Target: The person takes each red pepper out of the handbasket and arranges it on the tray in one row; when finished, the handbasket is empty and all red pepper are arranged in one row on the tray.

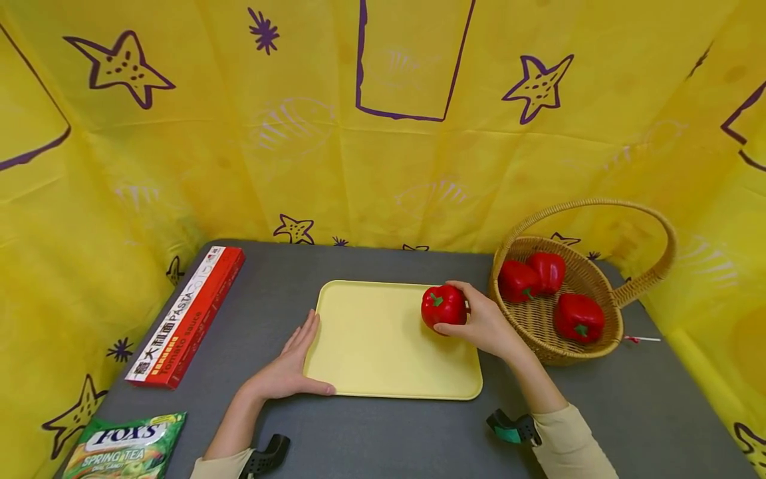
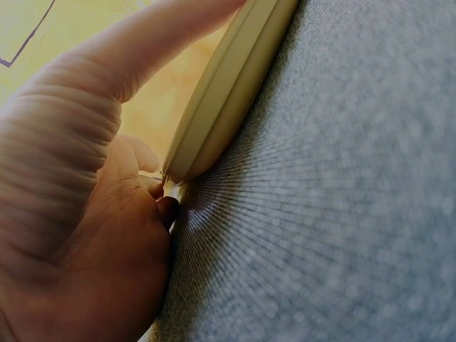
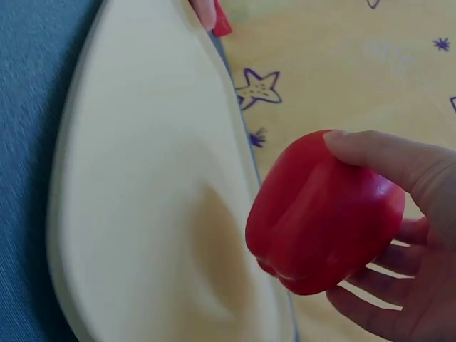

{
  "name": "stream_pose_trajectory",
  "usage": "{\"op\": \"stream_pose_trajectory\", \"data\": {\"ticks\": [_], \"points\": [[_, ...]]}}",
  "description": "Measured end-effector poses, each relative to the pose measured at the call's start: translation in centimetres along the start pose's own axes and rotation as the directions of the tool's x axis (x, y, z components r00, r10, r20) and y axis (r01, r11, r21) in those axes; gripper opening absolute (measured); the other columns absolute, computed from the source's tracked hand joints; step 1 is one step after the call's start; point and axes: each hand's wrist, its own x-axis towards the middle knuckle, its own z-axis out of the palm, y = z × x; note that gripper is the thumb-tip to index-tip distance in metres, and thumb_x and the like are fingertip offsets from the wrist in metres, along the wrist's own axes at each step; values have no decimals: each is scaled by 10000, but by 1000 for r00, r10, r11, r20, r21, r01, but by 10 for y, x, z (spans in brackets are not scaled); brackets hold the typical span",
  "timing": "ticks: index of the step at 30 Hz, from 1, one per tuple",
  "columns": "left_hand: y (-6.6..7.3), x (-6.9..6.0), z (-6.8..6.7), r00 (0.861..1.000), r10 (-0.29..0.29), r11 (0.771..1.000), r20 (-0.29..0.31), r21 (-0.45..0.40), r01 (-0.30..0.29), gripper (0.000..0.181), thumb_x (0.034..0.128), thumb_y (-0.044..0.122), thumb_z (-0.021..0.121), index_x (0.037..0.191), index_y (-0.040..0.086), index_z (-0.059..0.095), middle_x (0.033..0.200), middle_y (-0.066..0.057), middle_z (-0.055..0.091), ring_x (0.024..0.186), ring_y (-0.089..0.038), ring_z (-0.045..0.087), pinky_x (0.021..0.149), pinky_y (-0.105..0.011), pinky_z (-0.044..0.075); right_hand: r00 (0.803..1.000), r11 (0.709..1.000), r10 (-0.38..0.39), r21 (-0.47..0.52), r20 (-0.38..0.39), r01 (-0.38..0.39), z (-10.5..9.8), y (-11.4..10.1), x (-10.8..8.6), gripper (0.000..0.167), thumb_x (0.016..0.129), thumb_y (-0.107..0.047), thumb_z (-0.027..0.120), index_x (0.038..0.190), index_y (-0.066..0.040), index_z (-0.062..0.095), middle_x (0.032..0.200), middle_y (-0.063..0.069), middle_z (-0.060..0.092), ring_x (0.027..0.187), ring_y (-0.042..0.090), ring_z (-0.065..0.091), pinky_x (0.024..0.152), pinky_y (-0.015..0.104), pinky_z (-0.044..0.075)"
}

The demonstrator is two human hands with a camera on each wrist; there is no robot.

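You wear 2 pale cream sleeves: your left sleeve (image 1: 220,467) shows only its end at the bottom edge of the head view, while more of your right sleeve (image 1: 574,442) is visible, with soft folds in the cloth. Each ends on your forearm, so your left hand (image 1: 288,371) and right hand (image 1: 481,324) are bare. Beside each cuff sits 1 black device: your left device (image 1: 272,454) has a rounded, bent body, and your right device (image 1: 503,423) carries a green patch (image 1: 507,435). In the left wrist view, fine creases line your thumb's base (image 2: 68,135).
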Motion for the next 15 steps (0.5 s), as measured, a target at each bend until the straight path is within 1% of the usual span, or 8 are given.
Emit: {"op": "stream_pose_trajectory", "data": {"ticks": [3,6,12,15], "points": [[-1,0,0,1000,3,1000,-2,0,-3,1339,669,435,876,1553,47,-51,1613,-143,-139,1455,-394,-112,1120,-615,-12,1000,998,15,62,7,-15,10,0,2,801,742,-301,863,1392,-100,441,1321,139,548,1107,359,602,850,464,547],[-1,1,1,1000,4,1000,-3,2,-4,1343,668,441,876,1552,43,-53,1613,-143,-139,1456,-390,-112,1123,-609,-12,1000,996,12,89,-2,-12,19,-1,4,796,735,-286,869,1386,-111,446,1315,120,551,1121,345,595,878,474,533],[-1,1,1,1000,-2,1000,-3,3,2,1352,663,439,881,1548,26,-55,1615,-143,-132,1457,-393,-98,1129,-599,-1,1000,991,-19,133,-22,22,34,-5,8,791,730,-252,873,1373,-67,452,1289,117,546,1142,310,573,917,466,513],[0,1,1,1000,-7,1000,-5,3,7,1355,660,436,883,1547,22,-54,1615,-143,-130,1459,-392,-92,1131,-595,3,999,986,-22,167,-28,26,40,-7,11,784,724,-211,875,1366,-50,452,1273,116,556,1153,290,560,932,456,506]]}}
